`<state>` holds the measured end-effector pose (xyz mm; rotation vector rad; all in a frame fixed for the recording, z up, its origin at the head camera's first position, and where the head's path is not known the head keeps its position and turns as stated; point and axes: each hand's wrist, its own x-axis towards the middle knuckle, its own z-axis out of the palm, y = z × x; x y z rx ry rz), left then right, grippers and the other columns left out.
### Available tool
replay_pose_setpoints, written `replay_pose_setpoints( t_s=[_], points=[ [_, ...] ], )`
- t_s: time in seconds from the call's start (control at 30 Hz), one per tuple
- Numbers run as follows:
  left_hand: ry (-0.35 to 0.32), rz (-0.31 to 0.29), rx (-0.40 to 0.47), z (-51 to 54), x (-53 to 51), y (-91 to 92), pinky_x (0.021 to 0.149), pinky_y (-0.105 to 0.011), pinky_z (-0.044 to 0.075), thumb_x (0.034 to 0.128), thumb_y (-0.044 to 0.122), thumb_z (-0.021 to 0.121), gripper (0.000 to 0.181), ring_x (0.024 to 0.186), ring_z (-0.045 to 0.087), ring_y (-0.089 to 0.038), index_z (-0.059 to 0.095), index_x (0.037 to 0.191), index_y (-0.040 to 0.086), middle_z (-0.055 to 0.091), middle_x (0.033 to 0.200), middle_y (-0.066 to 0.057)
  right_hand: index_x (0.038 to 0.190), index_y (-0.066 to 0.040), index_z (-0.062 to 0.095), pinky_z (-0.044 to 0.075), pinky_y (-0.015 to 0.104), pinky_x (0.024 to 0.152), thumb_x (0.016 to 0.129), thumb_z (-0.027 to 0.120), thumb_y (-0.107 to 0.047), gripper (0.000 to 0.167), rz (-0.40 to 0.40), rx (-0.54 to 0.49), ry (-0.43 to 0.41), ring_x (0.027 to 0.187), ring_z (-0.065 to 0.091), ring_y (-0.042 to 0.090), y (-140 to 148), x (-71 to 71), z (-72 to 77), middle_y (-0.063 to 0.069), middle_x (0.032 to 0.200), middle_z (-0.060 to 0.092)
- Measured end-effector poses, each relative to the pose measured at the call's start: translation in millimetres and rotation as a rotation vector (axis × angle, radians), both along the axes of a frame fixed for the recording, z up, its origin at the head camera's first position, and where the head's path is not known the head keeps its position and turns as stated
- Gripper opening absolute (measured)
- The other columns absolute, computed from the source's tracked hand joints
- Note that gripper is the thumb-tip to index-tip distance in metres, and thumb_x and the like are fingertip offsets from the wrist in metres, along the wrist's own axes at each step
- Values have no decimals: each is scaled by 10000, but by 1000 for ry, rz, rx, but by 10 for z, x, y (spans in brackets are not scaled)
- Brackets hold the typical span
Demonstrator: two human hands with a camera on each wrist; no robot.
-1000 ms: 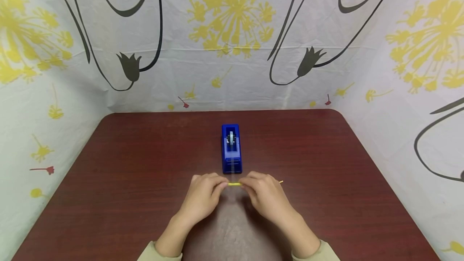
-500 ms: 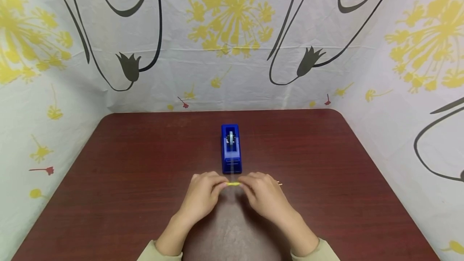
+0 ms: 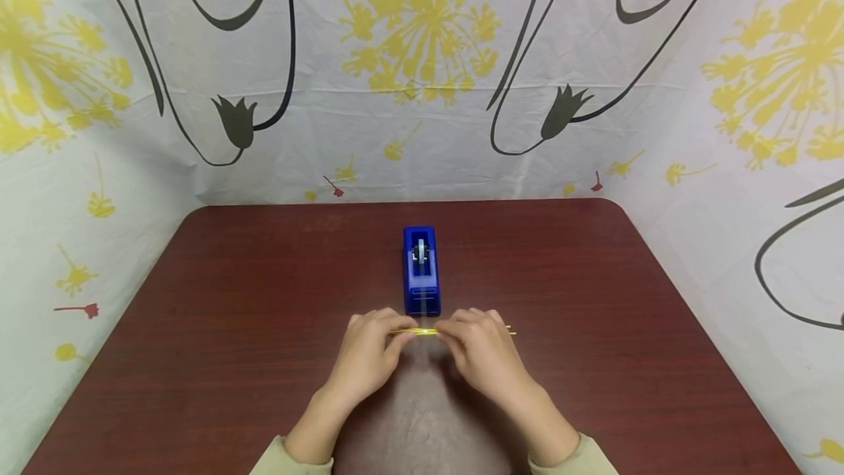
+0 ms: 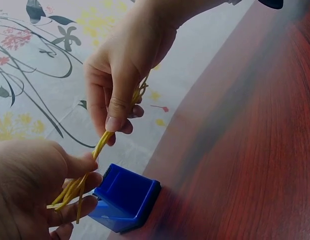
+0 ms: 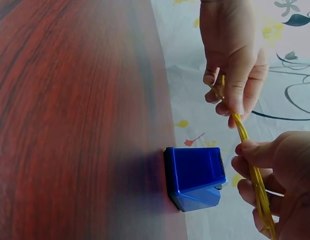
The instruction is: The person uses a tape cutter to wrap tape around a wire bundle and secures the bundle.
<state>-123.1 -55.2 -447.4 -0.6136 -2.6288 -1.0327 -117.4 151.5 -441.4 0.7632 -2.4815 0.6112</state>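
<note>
A bundle of thin yellow cord-like strands (image 3: 426, 331) stretches level between my two hands, just in front of a blue tape dispenser (image 3: 422, 270). My left hand (image 3: 365, 354) pinches its left part between thumb and fingers. The right hand (image 3: 484, 358) pinches the other part, with thin ends poking out beyond it. Seen from the left wrist, the strands (image 4: 100, 145) run from the near left hand (image 4: 35, 185) to the right hand (image 4: 127, 60), with loose loops and ends past both grips. In the right wrist view the strands (image 5: 260, 192) lie along the right fingers.
A dark red wood-grain table (image 3: 264, 277) lies under everything. White cloth (image 3: 422, 145) printed with yellow flowers and grey stems hangs behind and at both sides. Inside the dispenser sits a tape roll (image 3: 420, 251).
Both hands have risen slightly towards the dispenser. The strands now show across the left fingertips, and two ends stick out at the right. The dispenser has stayed put.
</note>
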Motion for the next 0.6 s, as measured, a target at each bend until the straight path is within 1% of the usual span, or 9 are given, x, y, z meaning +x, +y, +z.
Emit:
replay_pose_setpoints(
  t_s=[0.17,0.3,0.47,0.6],
  points=[
    [-20,-4,-13,5,-9,11,796,-363,394,928,157,739,98,822,621,-85,790,1008,133,710,898,76,905,-139,796,373,291,644,788,854,-57,155,1,-12,-4,664,563,78,-3,-1,10,-87,775,688],
    [-25,-6,-43,7,-14,17,800,-374,400,955,158,704,103,831,632,-110,784,1004,115,710,898,60,912,-137,796,375,287,637,790,853,-61,154,1,-13,-3,668,566,81,-7,-3,16,-85,782,690],
    [-9,-3,-62,1,-15,18,790,-370,406,947,156,713,82,764,607,-81,786,973,127,688,844,79,910,-139,791,398,295,633,787,854,-65,156,1,-6,2,675,578,89,-8,-4,12,-84,780,687],
    [6,1,-64,-6,-14,18,783,-363,404,936,156,727,77,730,582,-51,789,970,126,675,822,92,932,-151,786,422,303,639,807,842,-80,154,2,6,-19,688,592,79,-7,-7,9,-90,794,689]
  ],
)
